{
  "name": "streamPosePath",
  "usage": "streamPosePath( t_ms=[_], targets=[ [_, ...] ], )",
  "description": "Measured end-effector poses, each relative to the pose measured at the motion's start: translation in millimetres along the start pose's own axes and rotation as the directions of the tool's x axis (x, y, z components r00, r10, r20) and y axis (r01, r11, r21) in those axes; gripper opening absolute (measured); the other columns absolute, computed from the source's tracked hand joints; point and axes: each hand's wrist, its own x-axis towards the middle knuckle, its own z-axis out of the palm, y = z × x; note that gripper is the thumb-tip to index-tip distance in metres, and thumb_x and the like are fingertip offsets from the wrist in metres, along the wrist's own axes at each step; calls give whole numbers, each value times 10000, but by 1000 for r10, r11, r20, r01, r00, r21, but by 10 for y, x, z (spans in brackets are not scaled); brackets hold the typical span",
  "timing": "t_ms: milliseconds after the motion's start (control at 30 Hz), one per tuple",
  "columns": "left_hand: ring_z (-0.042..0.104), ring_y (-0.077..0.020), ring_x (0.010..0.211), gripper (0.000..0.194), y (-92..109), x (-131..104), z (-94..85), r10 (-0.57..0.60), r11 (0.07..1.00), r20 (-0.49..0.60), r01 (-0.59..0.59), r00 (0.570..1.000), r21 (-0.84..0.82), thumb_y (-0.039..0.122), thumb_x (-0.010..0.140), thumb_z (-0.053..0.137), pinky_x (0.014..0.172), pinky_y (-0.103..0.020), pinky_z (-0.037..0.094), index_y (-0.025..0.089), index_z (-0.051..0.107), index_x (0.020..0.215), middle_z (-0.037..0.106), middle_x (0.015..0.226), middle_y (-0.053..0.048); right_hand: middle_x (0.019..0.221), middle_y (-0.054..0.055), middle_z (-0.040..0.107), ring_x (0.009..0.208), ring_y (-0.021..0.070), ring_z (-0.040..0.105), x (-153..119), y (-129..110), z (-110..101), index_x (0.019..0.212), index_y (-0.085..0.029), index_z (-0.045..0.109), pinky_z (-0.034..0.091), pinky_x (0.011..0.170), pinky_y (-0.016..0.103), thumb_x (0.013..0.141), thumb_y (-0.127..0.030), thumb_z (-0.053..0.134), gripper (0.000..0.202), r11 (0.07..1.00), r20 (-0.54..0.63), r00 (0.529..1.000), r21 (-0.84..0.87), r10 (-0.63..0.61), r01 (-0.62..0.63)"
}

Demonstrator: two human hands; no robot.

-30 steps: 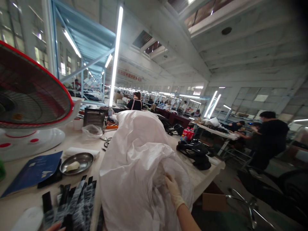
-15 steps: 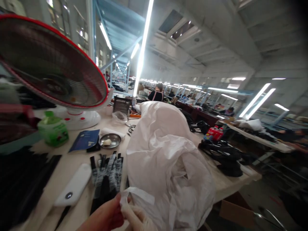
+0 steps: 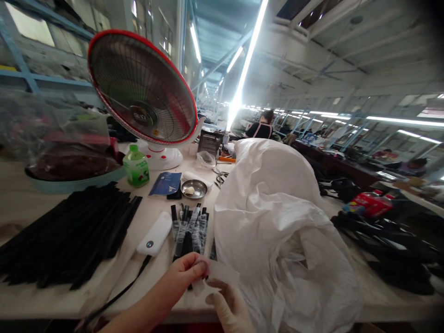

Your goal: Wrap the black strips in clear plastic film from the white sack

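Since half second ago, view swung left; both hands risen slightly, white slip pulled further out between them. Left hand (bare) pinches white slip at one end; right hand (gloved) closed on its lower edge, above desk front edge, just beside white sack. Risk: thin slip tearing or slipping from glove if hands pull apart unevenly; black strips close by could get knocked.

One fan, one green bottle, one blue booklet, one metal dish and one white power bank sit on the worktop. One big white sack lies there too. Two hands show: one bare, one gloved.
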Motion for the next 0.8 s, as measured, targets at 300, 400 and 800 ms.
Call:
streamPosePath(
  t_ms=[300, 400, 800],
  targets=[
    [448, -131, 666, 332, -21, 4, -147, 11, 995, -104, -21, 994, -97, 474, 701, 685, 668, -244, 348, 188, 518, 679, 511, 658, 49, 414, -68, 489, 390, 85, 403, 57, 44, 323, 613, -192, 551, 339, 466, 224, 652, -464, 761, 346, 965, 253, 952, 148, 174, -216],
    [469, -128, 667, 317, -12, 20, -203, -9, 983, -130, -15, 992, -185, 434, 685, 693, 664, -237, 355, 196, 482, 690, 518, 670, 50, 472, -49, 534, 412, 94, 426, 60, -4, 236, 662, -193, 593, 359, 475, 229, 691, -538, 716, 368, 978, 196, 970, 121, 147, -173],
    [392, -124, 635, 337, -61, -103, -132, -58, 997, 30, 57, 998, 60, 480, 640, 677, 651, -249, 313, 188, 510, 663, 468, 624, 66, 553, -5, 546, 602, 168, 507, 199, 1, -21, 496, -222, 559, 418, 632, 273, 725, -622, 641, 468, 990, -130, 984, -49, 123, -131]
  ],
)
